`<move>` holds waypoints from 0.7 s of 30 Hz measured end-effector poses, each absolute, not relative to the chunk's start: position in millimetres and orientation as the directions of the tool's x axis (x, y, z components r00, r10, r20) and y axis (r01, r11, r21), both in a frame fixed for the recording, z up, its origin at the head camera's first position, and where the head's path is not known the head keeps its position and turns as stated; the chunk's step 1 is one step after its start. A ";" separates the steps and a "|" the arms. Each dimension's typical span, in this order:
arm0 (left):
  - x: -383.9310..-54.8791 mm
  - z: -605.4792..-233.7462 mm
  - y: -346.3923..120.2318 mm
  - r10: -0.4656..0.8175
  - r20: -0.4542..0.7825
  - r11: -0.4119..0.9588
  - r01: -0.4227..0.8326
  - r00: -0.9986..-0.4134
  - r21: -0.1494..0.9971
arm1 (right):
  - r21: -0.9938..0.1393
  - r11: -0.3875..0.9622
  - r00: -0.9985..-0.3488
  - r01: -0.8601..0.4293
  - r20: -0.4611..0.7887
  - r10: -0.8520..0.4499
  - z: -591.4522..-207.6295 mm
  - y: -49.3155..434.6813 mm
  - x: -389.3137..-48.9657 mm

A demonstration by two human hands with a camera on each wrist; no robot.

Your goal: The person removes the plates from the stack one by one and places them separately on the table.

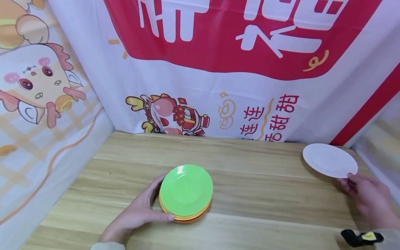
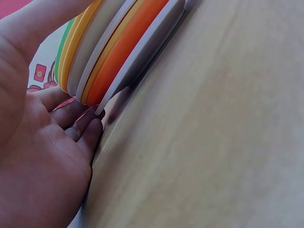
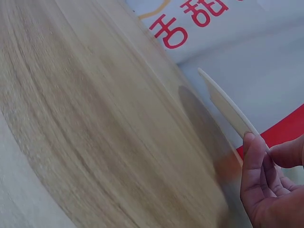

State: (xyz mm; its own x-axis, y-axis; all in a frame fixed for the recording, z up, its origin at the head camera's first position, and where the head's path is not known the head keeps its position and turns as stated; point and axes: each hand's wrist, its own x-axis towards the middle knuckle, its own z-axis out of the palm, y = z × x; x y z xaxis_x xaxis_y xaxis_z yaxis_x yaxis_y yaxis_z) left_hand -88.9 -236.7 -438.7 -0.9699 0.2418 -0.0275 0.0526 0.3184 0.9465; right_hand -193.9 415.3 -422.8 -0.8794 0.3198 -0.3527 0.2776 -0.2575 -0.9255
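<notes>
A stack of small round plates stands left of the middle of the table, with a light green plate [image 1: 187, 191] on top. Below it, in the left wrist view, come yellow and whitish rims, then an orange plate [image 2: 124, 50], and a pale plate [image 2: 142, 54] lies lowest. My left hand [image 1: 140, 211] holds the stack from its left side, thumb along the near rim and fingers around the far side. At the far right, my right hand [image 1: 370, 195] pinches a white plate [image 1: 329, 160] by its near edge between thumb and fingers. That plate is raised above the wood, tilted, with its shadow beneath.
The wooden table [image 1: 250, 198] ends at the back against a white cloth [image 1: 200, 83] with red print. Another printed cloth [image 1: 37, 114] borders the left side. A black strap with a yellow label [image 1: 362, 238] sits by the right wrist.
</notes>
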 end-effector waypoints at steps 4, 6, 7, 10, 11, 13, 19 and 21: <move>-87.7 -439.4 -237.8 0.238 -0.029 0.317 0.049 -0.971 0.947 | -0.909 -0.290 -0.866 0.298 -0.386 0.319 -424.9 418.5 -195.7; -87.4 -439.0 -237.7 0.238 -0.031 0.313 0.046 -0.971 0.949 | -0.905 -0.284 -0.858 0.316 -0.401 0.322 -425.4 419.7 -196.0; -87.3 -438.9 -237.6 0.238 -0.038 0.309 0.039 -0.971 0.950 | -0.902 -0.279 -0.853 0.328 -0.410 0.323 -425.7 420.2 -195.7; -87.3 -438.8 -237.3 0.244 -0.039 0.305 0.038 -0.969 0.952 | -0.891 -0.263 -0.829 0.369 -0.444 0.339 -425.9 422.2 -196.1; -87.3 -438.9 -237.2 0.246 -0.039 0.301 0.038 -0.968 0.953 | -0.887 -0.259 -0.820 0.383 -0.455 0.347 -425.6 422.5 -196.3; -87.0 -439.0 -237.3 0.248 -0.041 0.297 0.036 -0.968 0.954 | -0.879 -0.251 -0.805 0.404 -0.473 0.359 -425.3 423.1 -196.9; -86.1 -439.2 -238.1 0.245 -0.043 0.306 0.035 -0.969 0.952 | -0.877 -0.245 -0.796 0.414 -0.479 0.370 -427.6 424.7 -200.3; -86.3 -438.9 -238.3 0.245 -0.044 0.308 0.035 -0.968 0.951 | -0.876 -0.216 -0.781 0.431 -0.482 0.398 -429.6 425.8 -202.9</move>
